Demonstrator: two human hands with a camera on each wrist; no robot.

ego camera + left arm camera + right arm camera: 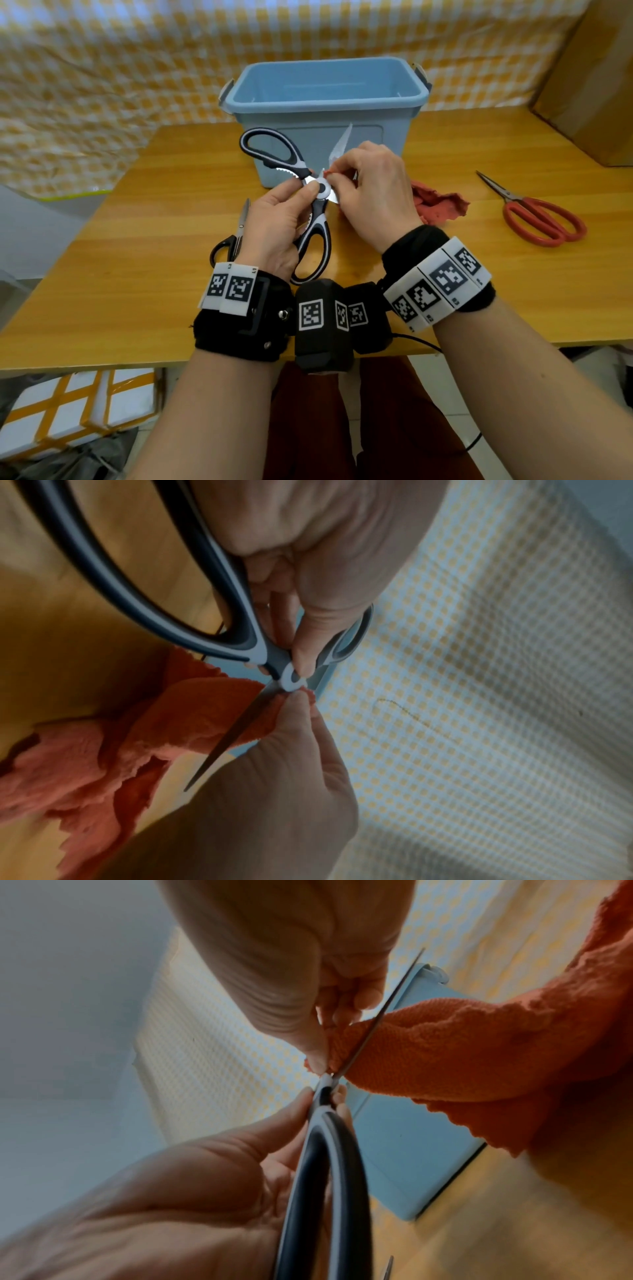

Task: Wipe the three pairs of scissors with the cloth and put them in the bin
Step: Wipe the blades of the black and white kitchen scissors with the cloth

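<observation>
Large black-and-grey kitchen scissors (310,205) are held above the table with their blades spread. My left hand (284,219) pinches them at the white pivot (293,679), thumb on top. My right hand (370,192) pinches the red cloth (438,205) around one blade (373,1026) close to the pivot; the rest of the cloth (103,756) trails down to the table. Small black-handled scissors (233,236) lie left of my left hand. Red-handled scissors (537,216) lie on the right. The blue bin (325,92) stands behind, nothing visible in it.
The wooden table (137,274) carries everything. A cardboard box (589,78) stands at the back right. A yellow-checked cloth (102,68) hangs behind the table. Boxes with yellow tape (78,411) sit on the floor at the lower left.
</observation>
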